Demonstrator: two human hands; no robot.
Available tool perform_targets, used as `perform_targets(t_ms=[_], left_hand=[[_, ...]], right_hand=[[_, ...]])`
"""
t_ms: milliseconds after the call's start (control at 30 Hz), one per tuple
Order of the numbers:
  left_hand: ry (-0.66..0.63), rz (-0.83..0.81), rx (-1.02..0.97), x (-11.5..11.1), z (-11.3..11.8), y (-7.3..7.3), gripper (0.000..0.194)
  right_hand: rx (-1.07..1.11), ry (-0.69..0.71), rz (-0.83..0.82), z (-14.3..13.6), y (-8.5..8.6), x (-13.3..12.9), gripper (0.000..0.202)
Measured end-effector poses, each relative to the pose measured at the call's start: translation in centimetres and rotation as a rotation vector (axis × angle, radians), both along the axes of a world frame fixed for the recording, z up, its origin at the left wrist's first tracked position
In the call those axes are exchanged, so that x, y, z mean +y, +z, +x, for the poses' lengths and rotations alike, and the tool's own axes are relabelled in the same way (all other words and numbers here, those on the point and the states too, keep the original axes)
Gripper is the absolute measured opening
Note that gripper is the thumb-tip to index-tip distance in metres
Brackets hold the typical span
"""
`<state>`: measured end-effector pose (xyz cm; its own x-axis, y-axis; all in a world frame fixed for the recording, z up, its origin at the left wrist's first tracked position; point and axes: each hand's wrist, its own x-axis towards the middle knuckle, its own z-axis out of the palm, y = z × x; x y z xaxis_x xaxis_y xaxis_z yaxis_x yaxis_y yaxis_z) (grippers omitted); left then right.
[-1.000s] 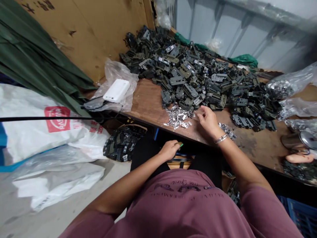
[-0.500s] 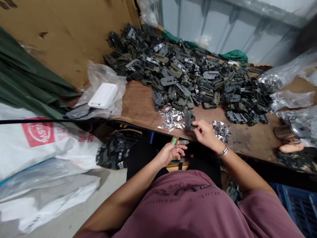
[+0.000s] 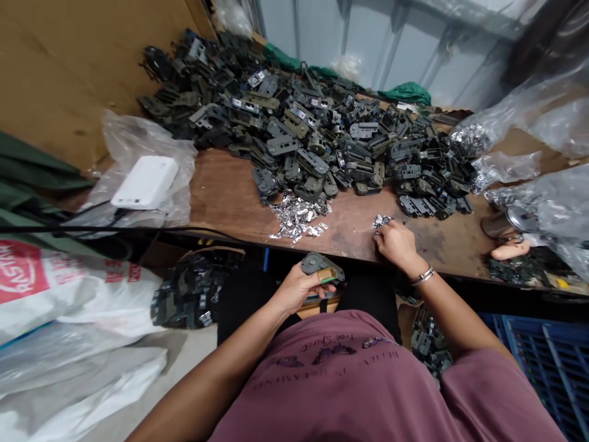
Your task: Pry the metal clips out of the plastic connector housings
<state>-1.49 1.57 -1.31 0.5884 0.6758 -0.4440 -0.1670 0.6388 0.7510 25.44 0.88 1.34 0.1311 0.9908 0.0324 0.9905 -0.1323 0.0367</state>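
Observation:
My left hand (image 3: 295, 290) is closed around a dark grey plastic-looking housing (image 3: 316, 262), held just off the table's front edge above my lap. Its thumb lies along the part and wears a yellow and green wrap (image 3: 327, 275). On the table, my right hand (image 3: 397, 247) has its fingers bent down into a small heap of shiny metal clips (image 3: 381, 221). Those fingertips are partly hidden, so whatever they pinch does not show. Left of that heap lies a larger pile of flat, shiny metal pieces (image 3: 300, 216).
Many dark grey housings (image 3: 313, 162) cover the back of the wooden table (image 3: 216, 190). A white power bank (image 3: 145, 182) with a cable lies on plastic at left. A metal mug (image 3: 501, 222) and plastic bags (image 3: 552, 196) are at right. Below stand a blue crate (image 3: 547, 350) and more housings (image 3: 188, 288).
The grey housing has passed from my right hand into my left, which has closed on it. My right hand has moved to the small metal heap. The view has shifted a little right.

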Motion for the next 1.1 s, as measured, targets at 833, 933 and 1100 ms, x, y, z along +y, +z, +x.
perform_targets(t_ms=[833,933,1100], left_hand=[[-0.102,0.606,0.345,-0.8,-0.8,1.4,0.036],[-0.105,0.591,0.351,-1.0,-0.8,1.4,0.036],[-0.141,0.612,0.405,-0.8,-1.1,1.4,0.035]], right_hand=[[0.594,0.656,0.158,-6.7,1.9,-4.7,0.017],[0.551,0.77,0.196,-7.3,1.0,-5.1,0.022],[0.542,0.822,0.178,-7.7,-0.1,-5.0,0.023]])
